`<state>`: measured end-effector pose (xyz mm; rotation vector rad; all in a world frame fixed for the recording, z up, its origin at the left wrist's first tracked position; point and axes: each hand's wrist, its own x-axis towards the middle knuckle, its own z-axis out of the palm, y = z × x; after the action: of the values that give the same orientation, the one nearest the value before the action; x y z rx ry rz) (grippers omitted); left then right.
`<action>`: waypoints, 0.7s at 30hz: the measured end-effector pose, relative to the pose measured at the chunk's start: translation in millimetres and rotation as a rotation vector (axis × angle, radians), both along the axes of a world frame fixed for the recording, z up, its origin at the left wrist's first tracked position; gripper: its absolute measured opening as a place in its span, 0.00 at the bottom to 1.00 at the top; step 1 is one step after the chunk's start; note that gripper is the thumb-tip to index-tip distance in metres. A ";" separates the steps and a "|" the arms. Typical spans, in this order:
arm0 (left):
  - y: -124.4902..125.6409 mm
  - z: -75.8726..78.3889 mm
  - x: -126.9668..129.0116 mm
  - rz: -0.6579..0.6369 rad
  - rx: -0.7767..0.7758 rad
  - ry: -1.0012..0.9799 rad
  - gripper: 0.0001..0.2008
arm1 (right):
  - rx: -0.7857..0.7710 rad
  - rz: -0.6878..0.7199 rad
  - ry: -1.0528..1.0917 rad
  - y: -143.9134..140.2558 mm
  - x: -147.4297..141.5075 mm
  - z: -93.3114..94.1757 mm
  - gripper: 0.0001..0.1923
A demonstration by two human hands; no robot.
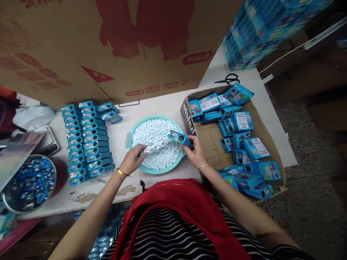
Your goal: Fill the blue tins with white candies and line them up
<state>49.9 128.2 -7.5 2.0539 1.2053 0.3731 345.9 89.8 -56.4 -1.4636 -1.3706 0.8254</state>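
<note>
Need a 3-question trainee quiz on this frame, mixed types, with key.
1. True or false: the right hand holds a blue box over the basin.
2. The left hand rests in: A) white pellets B) the metal bowl C) the carton
3. Fill in: the filled boxes stand in rows to the ____ of the basin.

Key: 1 true; 2 A; 3 left

A white counter with worn, chipped paint at its near edge is backed by a large brown cardboard sheet printed in red. A speckled terrazzo floor is seen at the right.
</note>
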 end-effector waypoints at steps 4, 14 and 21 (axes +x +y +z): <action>9.9 47.3 6.5 -0.136 0.067 0.061 0.12 | 0.106 0.114 -0.117 -2.3 -1.6 11.7 0.17; 17.7 136.0 70.4 -0.411 0.174 0.775 0.09 | 0.202 0.227 -0.223 -5.5 -20.4 8.7 0.21; 14.3 159.8 79.1 -0.411 0.215 0.856 0.11 | 0.191 0.216 -0.159 -6.1 -21.4 3.4 0.20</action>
<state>129.0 142.5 152.3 2.6835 1.1668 -0.6676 324.6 83.7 -53.0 -1.2700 -1.7019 0.7006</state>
